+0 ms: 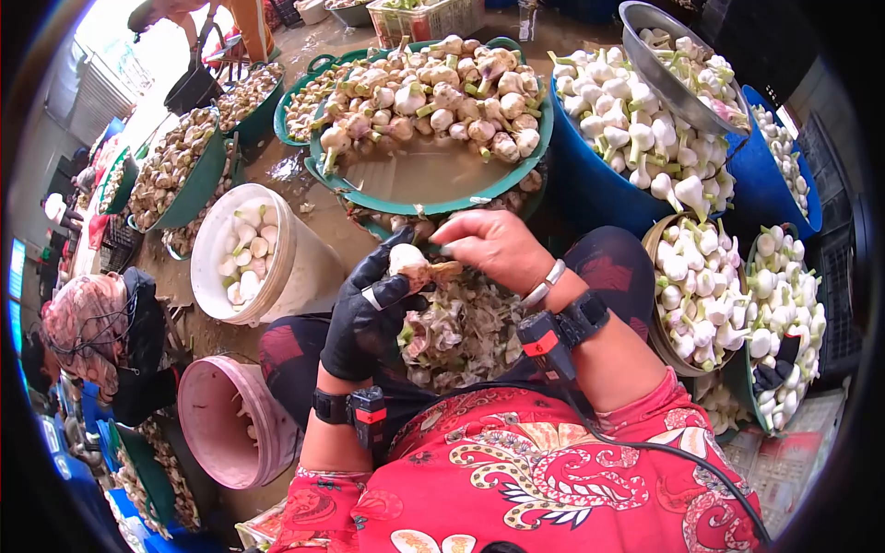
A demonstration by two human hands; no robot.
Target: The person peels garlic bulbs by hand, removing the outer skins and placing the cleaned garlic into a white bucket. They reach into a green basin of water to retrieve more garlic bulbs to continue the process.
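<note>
Wet floor (pixel 312 214) beyond; left fingers (pixel 395 288) curl round a garlic bulb (pixel 408 264); right fingers (pixel 461 227) nearly together, hold unclear.

Your left hand (pixel 358 323): black glove (pixel 348 343), pale band (pixel 371 298) across it. Right wrist: silver bangle (pixel 544 283). Black straps (pixel 583 319) on both forearms, black-and-red modules (pixel 546 347); black cable (pixel 668 452) off your right one. Red shirt (pixel 544 461), cream paisley, loose sleeves (pixel 318 507). Dark trousers (pixel 613 263), red patches.
</note>
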